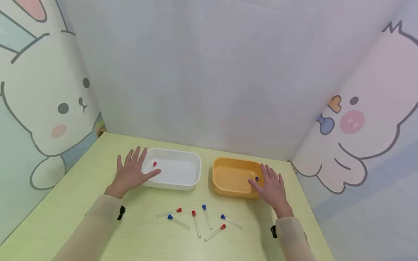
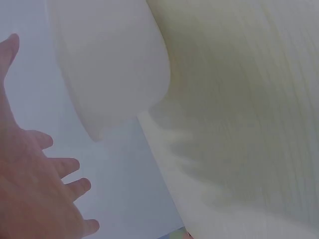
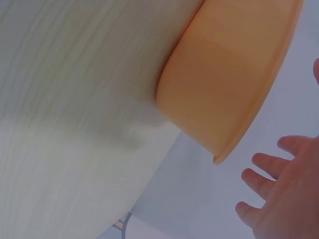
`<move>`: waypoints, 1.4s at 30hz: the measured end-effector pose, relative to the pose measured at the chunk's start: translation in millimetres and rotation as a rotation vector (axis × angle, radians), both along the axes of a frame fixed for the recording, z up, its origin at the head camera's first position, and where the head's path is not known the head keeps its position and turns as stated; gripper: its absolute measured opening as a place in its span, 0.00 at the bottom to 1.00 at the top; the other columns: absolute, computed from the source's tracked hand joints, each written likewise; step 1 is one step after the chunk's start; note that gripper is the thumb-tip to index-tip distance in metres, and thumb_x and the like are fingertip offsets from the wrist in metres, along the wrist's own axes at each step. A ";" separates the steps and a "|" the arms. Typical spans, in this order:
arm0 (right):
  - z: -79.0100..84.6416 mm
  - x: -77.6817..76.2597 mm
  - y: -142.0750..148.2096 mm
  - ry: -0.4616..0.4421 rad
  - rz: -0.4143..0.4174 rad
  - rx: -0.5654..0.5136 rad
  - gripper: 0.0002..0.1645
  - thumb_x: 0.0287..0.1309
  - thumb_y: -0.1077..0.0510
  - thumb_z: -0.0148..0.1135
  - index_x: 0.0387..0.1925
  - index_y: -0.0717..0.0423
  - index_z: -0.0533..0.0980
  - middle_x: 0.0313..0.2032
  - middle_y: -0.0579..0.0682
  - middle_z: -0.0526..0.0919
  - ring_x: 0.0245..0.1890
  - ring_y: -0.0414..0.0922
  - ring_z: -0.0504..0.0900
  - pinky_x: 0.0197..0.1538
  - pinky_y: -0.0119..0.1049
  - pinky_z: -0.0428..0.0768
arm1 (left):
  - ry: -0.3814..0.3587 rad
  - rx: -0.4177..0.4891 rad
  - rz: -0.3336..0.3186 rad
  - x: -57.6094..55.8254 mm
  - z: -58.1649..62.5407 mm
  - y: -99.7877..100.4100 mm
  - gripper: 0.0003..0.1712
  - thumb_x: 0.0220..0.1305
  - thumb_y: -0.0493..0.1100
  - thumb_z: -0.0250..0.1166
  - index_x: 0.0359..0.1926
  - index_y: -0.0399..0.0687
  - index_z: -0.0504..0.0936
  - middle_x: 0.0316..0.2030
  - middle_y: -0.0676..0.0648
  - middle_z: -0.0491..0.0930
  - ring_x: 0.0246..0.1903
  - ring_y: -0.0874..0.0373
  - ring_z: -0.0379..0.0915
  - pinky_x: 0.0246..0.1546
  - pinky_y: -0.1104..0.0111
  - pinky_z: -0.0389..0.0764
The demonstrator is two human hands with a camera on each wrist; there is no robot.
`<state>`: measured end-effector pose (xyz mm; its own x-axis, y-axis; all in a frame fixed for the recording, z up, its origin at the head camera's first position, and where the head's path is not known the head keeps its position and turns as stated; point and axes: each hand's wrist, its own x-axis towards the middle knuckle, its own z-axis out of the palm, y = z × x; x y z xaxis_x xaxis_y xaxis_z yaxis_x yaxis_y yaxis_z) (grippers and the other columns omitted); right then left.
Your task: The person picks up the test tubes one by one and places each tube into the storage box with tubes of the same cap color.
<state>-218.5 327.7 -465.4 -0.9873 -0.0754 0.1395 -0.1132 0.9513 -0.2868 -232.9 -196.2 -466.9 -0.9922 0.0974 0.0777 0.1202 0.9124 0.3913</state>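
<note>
My left hand (image 1: 130, 174) is spread with its fingers apart above the left end of a white tub (image 1: 183, 186), holding nothing. Over the right end of an orange tub (image 1: 228, 192), my right hand (image 1: 271, 187) is likewise spread, with nothing in it. A small red piece (image 1: 155, 164), like a cap, lies in the white tub; a small blue one (image 1: 257, 178) is in the orange tub, partly beside my right thumb. Nearer me lie three clear tubes with red caps, one a red-capped tube (image 1: 196, 224), and three with blue caps, one a blue-capped tube (image 1: 207, 217).
Both tubs stand side by side toward the back of the pale yellow table (image 1: 147, 239). A plain pale wall (image 1: 196, 79) rises behind them. Cartoon-printed panels, a rabbit (image 1: 49, 94) and a pink-cheeked figure (image 1: 372, 94), flank the table.
</note>
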 end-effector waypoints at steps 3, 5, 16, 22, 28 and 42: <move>-1.3 -1.0 -1.6 0.020 0.003 -0.005 0.58 0.67 0.26 0.53 0.82 0.57 0.49 0.80 0.65 0.53 0.79 0.67 0.51 0.79 0.69 0.39 | 0.006 0.004 0.001 -0.6 -0.2 -0.6 0.66 0.62 0.80 0.56 0.83 0.43 0.43 0.81 0.30 0.42 0.79 0.28 0.35 0.72 0.26 0.29; -2.4 -0.9 -4.2 0.027 0.005 -0.016 0.57 0.68 0.26 0.53 0.82 0.56 0.50 0.80 0.65 0.54 0.79 0.66 0.52 0.79 0.69 0.39 | 0.011 0.006 0.005 -1.0 -0.9 -1.5 0.65 0.62 0.80 0.56 0.83 0.43 0.44 0.81 0.30 0.43 0.79 0.28 0.36 0.72 0.26 0.30; 7.6 4.9 -31.8 0.077 0.058 -0.033 0.55 0.66 0.30 0.59 0.80 0.59 0.55 0.78 0.62 0.60 0.79 0.63 0.55 0.80 0.67 0.41 | 0.000 0.009 -0.001 0.4 -0.8 -1.3 0.66 0.62 0.79 0.57 0.83 0.42 0.44 0.80 0.29 0.45 0.78 0.28 0.38 0.72 0.25 0.33; 18.3 7.3 -48.5 0.105 0.114 -0.030 0.54 0.64 0.30 0.62 0.78 0.58 0.59 0.77 0.60 0.64 0.79 0.60 0.57 0.81 0.65 0.43 | -0.013 0.022 -0.006 0.8 -0.8 -1.9 0.66 0.62 0.80 0.57 0.83 0.43 0.43 0.81 0.30 0.45 0.78 0.28 0.38 0.71 0.25 0.32; 23.6 11.7 -60.3 0.125 0.183 -0.026 0.54 0.62 0.31 0.64 0.78 0.56 0.61 0.77 0.58 0.65 0.78 0.59 0.60 0.80 0.64 0.49 | -0.012 0.039 -0.017 2.2 -0.8 -2.9 0.65 0.62 0.79 0.57 0.83 0.42 0.44 0.81 0.30 0.45 0.78 0.28 0.38 0.71 0.24 0.33; 23.5 21.4 -81.4 0.079 0.333 -0.010 0.54 0.57 0.31 0.69 0.77 0.51 0.63 0.77 0.52 0.67 0.78 0.56 0.62 0.80 0.63 0.52 | -0.033 0.069 -0.055 1.1 -5.8 -2.2 0.65 0.62 0.77 0.59 0.82 0.41 0.46 0.81 0.30 0.46 0.78 0.28 0.39 0.71 0.24 0.32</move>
